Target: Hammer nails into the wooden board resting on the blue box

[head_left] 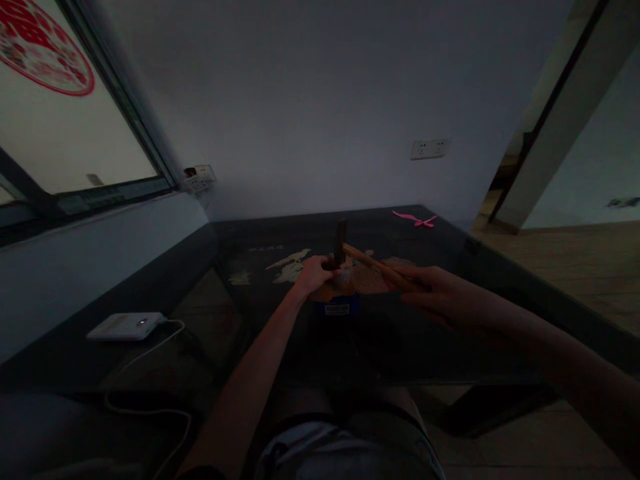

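Note:
My right hand (445, 293) is wrapped around the wooden handle of a hammer (367, 259). The dark hammer head stands upright beside the fingertips of my left hand (315, 272). Those fingers are closed near a small dark thing under the head, too dim to make out. Beneath both lies a brown, speckled flat piece (373, 280), perhaps leather or board. It rests on or over a blue box (345, 307) with a white label on its front. Whether the hammer head touches anything is hard to tell in the low light.
The dark glossy table (280, 347) meets a pale wall at the back. A white power bank (127, 326) with a white cable (145, 357) lies at left. A pink ribbon-like thing (417, 219) lies at the back right. Pale printed shapes (290, 267) show behind my left hand.

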Demonstrator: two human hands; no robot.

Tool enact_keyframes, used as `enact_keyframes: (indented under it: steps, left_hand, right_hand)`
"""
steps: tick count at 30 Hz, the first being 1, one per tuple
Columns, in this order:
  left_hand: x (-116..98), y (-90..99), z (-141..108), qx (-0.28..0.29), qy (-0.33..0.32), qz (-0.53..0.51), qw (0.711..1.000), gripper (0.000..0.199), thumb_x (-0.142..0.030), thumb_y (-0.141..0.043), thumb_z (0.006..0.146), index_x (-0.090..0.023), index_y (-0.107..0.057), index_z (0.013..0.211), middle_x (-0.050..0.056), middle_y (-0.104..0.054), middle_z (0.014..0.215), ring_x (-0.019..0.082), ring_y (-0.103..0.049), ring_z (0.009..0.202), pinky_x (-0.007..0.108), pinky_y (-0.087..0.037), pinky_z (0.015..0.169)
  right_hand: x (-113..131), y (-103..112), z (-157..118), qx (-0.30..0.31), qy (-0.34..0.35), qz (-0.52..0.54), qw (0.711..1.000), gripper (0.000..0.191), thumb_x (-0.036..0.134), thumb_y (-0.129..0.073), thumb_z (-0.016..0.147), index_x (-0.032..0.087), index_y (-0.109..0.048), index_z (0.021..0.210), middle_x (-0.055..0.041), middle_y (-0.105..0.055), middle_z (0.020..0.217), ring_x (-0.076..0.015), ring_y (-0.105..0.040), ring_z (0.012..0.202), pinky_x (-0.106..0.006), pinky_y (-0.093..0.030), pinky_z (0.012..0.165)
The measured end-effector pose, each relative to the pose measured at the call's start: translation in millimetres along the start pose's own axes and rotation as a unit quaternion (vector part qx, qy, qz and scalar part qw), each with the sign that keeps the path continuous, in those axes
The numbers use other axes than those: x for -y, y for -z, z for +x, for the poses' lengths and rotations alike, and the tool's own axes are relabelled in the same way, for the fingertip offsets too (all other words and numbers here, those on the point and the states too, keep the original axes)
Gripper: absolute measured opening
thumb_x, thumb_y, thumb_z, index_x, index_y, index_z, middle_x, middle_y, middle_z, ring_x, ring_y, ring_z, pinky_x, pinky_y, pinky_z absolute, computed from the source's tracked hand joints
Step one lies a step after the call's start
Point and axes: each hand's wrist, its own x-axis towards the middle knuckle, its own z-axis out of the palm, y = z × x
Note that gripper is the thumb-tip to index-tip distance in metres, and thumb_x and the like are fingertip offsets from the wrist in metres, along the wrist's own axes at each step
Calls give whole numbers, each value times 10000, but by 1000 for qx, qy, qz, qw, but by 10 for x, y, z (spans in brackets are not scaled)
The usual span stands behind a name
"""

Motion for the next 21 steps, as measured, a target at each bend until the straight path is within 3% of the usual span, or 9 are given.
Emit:
enact_keyframes:
  steps: [6, 14, 21]
  left_hand:
    - [-9, -4, -9, -7, 6, -24, 1000, 137, -243, -660, 701, -137, -691, 782, 45, -705, 810, 173, -635, 768, 277, -475, 726]
    - [-28, 7, -14, 5, 16, -30, 999, 129, -216, -663, 692, -126, -691, 780, 53, -705, 812, 168, -630, 754, 263, -465, 702]
    - [-33, 2, -18, 1, 28, -44, 999, 148, -232, -671, 686, -121, -688, 782, 53, -702, 810, 168, -629, 740, 270, -465, 702]
  right_hand:
    - [77, -23, -33, -26, 15, 0, 1000, 420, 198, -612, 727, 188, -616, 1147, 88, -479, 475, -39, -402, 296, -126, -309, 268]
    - [29, -26, -31, -28, 28, -32, 999, 532, 171, -630, 689, 190, -592, 1219, 75, -520, 517, -50, -435, 311, -139, -317, 269]
    - [-11, -71, -50, -28, 9, -18, 999, 515, 183, -630, 691, 169, -603, 1206, 89, -445, 457, -49, -398, 292, -138, -302, 261]
